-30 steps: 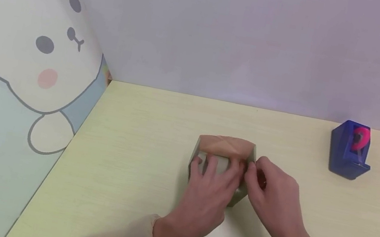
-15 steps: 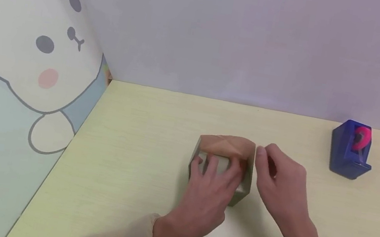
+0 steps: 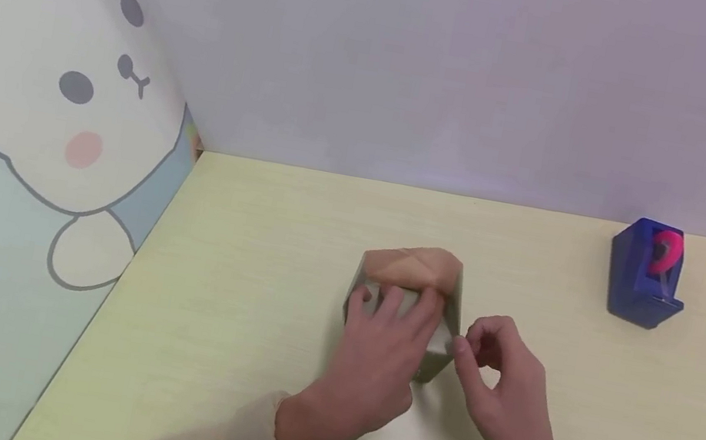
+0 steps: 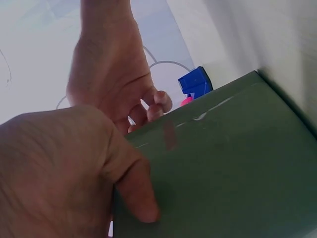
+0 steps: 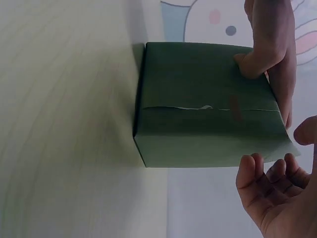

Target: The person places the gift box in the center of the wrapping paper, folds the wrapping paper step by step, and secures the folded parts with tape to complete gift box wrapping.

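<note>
A box wrapped in green paper (image 3: 434, 366) stands on the table, paper edges rising around its top. The far flap (image 3: 415, 268) shows a brown inner side. My left hand (image 3: 371, 363) grips the wrapped box at its near side: the fingers reach down inside the paper rim, and the thumb (image 4: 138, 193) presses the outer green face. The inner fingertips are partly hidden. At the near right paper corner, the right hand (image 3: 506, 393) has its thumb tip at the paper edge. Its fingers are loosely bent, apart from the thumb in the right wrist view.
A blue tape dispenser (image 3: 645, 273) with a pink roll stands at the far right of the pale table (image 3: 246, 272). A seam with a torn white edge and a brownish strip (image 5: 235, 108) runs across the green face. A plain wall backs the table.
My right hand moved off the paper's right edge, then came down to its near right corner, its thumb parting from the fingers. The far flap tilts slightly. My left hand keeps its hold.
</note>
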A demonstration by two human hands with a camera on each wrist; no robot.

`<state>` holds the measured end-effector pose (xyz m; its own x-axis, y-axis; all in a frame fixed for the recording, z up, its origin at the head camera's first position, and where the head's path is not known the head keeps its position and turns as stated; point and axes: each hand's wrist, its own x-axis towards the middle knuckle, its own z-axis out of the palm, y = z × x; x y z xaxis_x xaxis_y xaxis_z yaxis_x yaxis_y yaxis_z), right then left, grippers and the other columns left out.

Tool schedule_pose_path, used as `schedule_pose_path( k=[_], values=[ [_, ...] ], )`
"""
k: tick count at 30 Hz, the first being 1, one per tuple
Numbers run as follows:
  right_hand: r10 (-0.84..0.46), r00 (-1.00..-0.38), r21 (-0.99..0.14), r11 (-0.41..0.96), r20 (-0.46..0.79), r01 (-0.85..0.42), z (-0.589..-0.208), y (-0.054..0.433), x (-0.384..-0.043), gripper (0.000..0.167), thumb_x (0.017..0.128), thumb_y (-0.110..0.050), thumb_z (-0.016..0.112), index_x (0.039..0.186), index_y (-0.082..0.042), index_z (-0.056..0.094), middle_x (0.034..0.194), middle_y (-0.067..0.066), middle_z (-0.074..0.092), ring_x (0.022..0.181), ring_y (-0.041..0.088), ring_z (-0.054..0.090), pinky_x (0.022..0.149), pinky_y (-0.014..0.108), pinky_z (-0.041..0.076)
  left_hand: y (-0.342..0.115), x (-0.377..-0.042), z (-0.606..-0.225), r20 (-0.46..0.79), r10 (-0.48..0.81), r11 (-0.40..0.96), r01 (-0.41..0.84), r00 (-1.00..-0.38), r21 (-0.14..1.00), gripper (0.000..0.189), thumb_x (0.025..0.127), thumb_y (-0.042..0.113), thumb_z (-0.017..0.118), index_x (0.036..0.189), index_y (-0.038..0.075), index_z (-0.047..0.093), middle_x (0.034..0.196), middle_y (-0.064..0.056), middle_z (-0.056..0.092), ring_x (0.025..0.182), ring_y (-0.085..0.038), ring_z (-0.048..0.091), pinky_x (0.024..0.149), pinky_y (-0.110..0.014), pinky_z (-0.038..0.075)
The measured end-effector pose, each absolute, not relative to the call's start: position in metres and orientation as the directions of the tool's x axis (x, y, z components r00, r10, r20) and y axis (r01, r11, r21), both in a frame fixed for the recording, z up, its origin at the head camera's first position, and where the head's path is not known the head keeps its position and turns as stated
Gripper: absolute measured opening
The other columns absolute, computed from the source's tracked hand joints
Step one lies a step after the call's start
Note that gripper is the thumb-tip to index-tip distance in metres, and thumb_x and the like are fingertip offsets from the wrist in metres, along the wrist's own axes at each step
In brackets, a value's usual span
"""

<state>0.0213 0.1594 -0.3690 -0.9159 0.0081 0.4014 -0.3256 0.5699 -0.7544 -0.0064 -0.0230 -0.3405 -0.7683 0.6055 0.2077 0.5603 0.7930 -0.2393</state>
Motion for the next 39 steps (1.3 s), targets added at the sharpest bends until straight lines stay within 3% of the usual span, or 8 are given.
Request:
schedule_pose_path(
  k=[5, 10, 16, 21, 30, 34, 39],
  values=[
    [-0.02, -0.897, -0.675, 0.651, 0.441, -0.346, -0.366, 0.157, 0.016, 0.026, 0.091, 0.002, 0.07, 0.09, -0.017, 0.052, 0.078, -0.015, 0.053, 0.066, 0.0, 0.057, 0.066, 0.012, 0.048, -0.029, -0.005, -0.34, 0.205, 0.614, 0.787, 0.574, -0.762, -0.224, 0.088, 0.073, 0.034, 0.077, 0.152, 0.013, 0.042, 0.152, 0.005, 0.044, 0.113, -0.025, 0.05, 0.098, -0.052, 0.042],
    [-0.054, -0.864, -0.599, 0.699, 0.501, -0.392, -0.359, 0.153, 0.006, 0.024, 0.088, 0.001, 0.068, 0.083, -0.018, 0.054, 0.069, -0.016, 0.05, 0.06, -0.002, 0.049, 0.058, 0.012, 0.041, -0.036, -0.002, -0.343, 0.257, 0.644, 0.765, 0.607, -0.72, -0.217, 0.08, 0.075, 0.03, 0.074, 0.148, 0.013, 0.048, 0.154, 0.0, 0.049, 0.121, -0.03, 0.052, 0.099, -0.051, 0.042],
    [-0.061, -0.808, -0.486, 0.772, 0.586, -0.41, -0.345, 0.151, -0.012, 0.028, 0.089, -0.001, 0.064, 0.072, -0.018, 0.05, 0.06, -0.013, 0.041, 0.055, 0.0, 0.036, 0.05, 0.016, 0.031, -0.039, -0.003, -0.347, 0.307, 0.667, 0.745, 0.626, -0.679, -0.232, 0.074, 0.075, 0.028, 0.072, 0.144, 0.015, 0.052, 0.154, 0.001, 0.05, 0.129, -0.036, 0.054, 0.1, -0.049, 0.043],
    [-0.046, -0.783, -0.472, 0.775, 0.621, -0.421, -0.331, 0.15, -0.027, 0.03, 0.091, 0.0, 0.064, 0.07, -0.016, 0.051, 0.058, -0.01, 0.04, 0.054, 0.003, 0.035, 0.051, 0.017, 0.03, -0.039, -0.003, -0.348, 0.311, 0.671, 0.741, 0.622, -0.673, -0.254, 0.076, 0.075, 0.033, 0.075, 0.145, 0.015, 0.052, 0.155, 0.002, 0.05, 0.129, -0.037, 0.054, 0.101, -0.05, 0.044],
    [0.033, -0.746, -0.528, 0.726, 0.666, -0.44, -0.32, 0.148, -0.024, 0.017, 0.094, -0.001, 0.066, 0.08, -0.009, 0.065, 0.066, -0.005, 0.057, 0.064, -0.001, 0.046, 0.062, 0.013, 0.04, -0.042, -0.002, -0.345, 0.324, 0.663, 0.747, 0.626, -0.674, -0.224, 0.077, 0.073, 0.026, 0.077, 0.145, 0.014, 0.053, 0.154, -0.005, 0.049, 0.131, -0.038, 0.054, 0.102, -0.047, 0.045],
    [-0.037, -0.717, -0.498, 0.695, 0.696, -0.519, -0.325, 0.145, 0.0, 0.012, 0.096, -0.004, 0.061, 0.09, -0.006, 0.07, 0.077, -0.004, 0.064, 0.067, -0.006, 0.048, 0.062, 0.011, 0.042, -0.044, 0.0, -0.345, 0.339, 0.66, 0.746, 0.635, -0.67, -0.2, 0.071, 0.076, 0.02, 0.073, 0.144, 0.012, 0.055, 0.142, -0.01, 0.054, 0.131, -0.038, 0.055, 0.103, -0.043, 0.047],
    [-0.169, -0.744, -0.446, 0.707, 0.646, -0.548, -0.339, 0.136, 0.031, 0.032, 0.09, -0.001, 0.055, 0.117, -0.006, 0.073, 0.108, 0.0, 0.072, 0.067, -0.005, 0.048, 0.057, 0.009, 0.042, -0.048, 0.001, -0.339, 0.369, 0.651, 0.748, 0.644, -0.663, -0.162, 0.058, 0.08, 0.017, 0.068, 0.135, 0.003, 0.056, 0.13, -0.011, 0.061, 0.129, -0.034, 0.061, 0.107, -0.039, 0.05]
  ],
)
